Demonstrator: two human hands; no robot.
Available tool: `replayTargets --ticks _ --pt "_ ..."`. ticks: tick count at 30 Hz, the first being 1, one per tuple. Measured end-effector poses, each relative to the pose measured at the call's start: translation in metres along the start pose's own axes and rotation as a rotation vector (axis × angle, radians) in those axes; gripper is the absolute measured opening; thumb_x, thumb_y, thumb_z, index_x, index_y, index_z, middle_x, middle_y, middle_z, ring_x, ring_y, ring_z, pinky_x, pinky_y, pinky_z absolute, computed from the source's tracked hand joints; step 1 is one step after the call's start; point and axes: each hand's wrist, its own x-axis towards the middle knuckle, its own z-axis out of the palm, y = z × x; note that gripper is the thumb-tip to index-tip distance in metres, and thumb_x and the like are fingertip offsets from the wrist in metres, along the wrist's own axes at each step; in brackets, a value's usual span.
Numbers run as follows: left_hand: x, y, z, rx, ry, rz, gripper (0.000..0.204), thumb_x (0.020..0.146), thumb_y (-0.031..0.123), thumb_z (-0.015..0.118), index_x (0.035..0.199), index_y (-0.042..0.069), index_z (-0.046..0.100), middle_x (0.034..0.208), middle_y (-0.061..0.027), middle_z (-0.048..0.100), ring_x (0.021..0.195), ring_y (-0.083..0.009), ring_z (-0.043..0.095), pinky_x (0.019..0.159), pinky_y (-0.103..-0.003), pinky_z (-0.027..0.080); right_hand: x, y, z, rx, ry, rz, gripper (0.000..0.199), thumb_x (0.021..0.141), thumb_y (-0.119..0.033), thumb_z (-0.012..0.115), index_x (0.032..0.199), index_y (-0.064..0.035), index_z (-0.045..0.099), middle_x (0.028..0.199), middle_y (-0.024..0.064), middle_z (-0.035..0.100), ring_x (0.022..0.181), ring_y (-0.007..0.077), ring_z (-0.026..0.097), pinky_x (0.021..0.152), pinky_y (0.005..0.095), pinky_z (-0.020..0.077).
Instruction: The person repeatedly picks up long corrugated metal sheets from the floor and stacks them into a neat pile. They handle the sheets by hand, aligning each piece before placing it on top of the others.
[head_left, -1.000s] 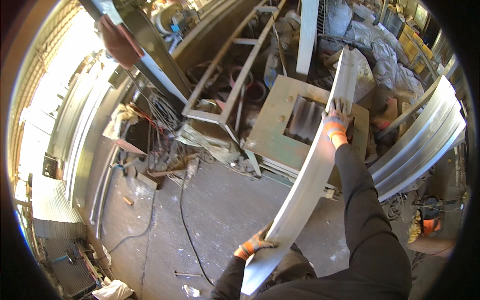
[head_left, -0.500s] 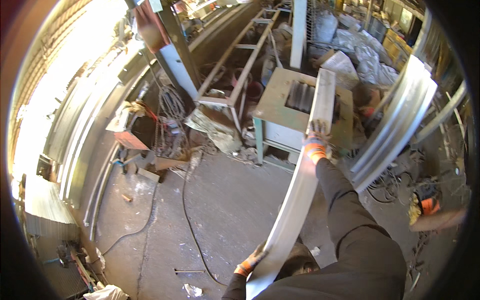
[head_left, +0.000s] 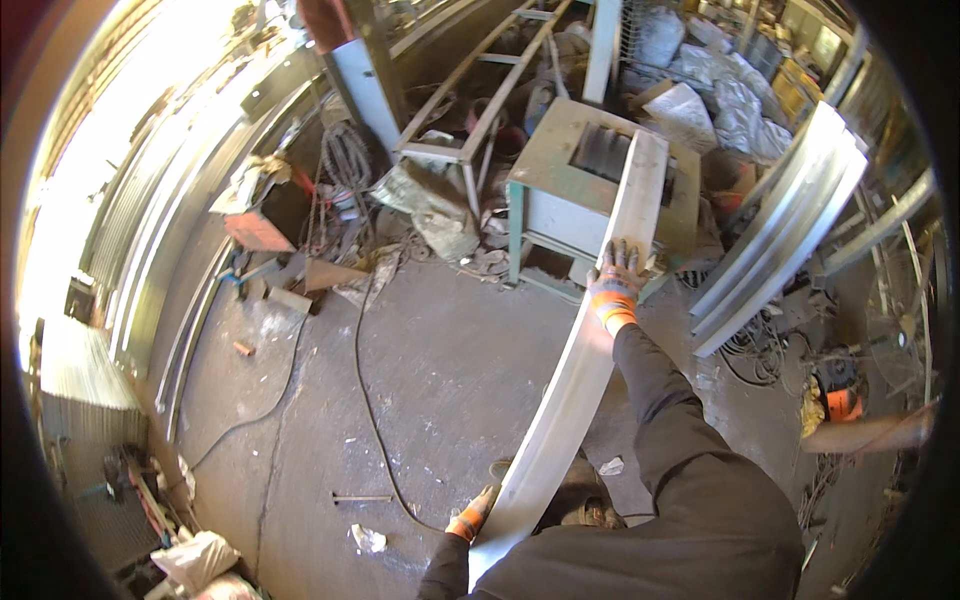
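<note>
A long metal strip [head_left: 585, 350] is held at both ends, its far end lying on the green table [head_left: 545, 160]. The right hand [head_left: 617, 275] is spread on it; the left hand [head_left: 472, 520] is curled under its edge. It seems about to be pushed forward, which calls for a steady slide.

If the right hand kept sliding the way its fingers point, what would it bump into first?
Probably the green metal machine table. The right hand grips the long metal strip and points toward it, though depth is hard to judge here.

Smooth, dull-shining sheet-metal strip [head_left: 590, 350]; rough, stained concrete floor [head_left: 440, 370]; painted metal machine table [head_left: 560, 190].
</note>
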Motion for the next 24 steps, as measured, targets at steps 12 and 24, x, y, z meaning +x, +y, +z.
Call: replayTargets --ticks 12,24 --pt "-0.108 -0.039 0.006 -0.132 -0.003 -0.223 0.062 0.120 0.042 0.033 0.167 0.007 0.050 0.176 -0.0144 0.048 0.165 -0.0290 0.040 0.136 -0.042 0.028 -0.105 0.062 0.081 2.141 -0.765 0.531 0.076 0.105 -0.057 0.075 0.158 -0.0046 0.059 0.156 0.0123 0.064 0.134 0.0296 0.063 0.114 0.0437 0.0518" --pt "-0.170 -0.009 -0.109 0.226 0.348 -0.244 0.045 0.116 0.038 0.056 0.140 0.004 0.074 0.140 -0.0231 0.076 0.132 -0.0364 0.072 0.115 -0.041 0.054 -0.192 -0.022 -0.097 2.460 -0.557 0.205 0.049 0.115 -0.041 0.064 0.150 -0.0068 0.064 0.141 0.0070 0.070 0.125 0.0259 0.069 0.113 0.0435 0.0555"
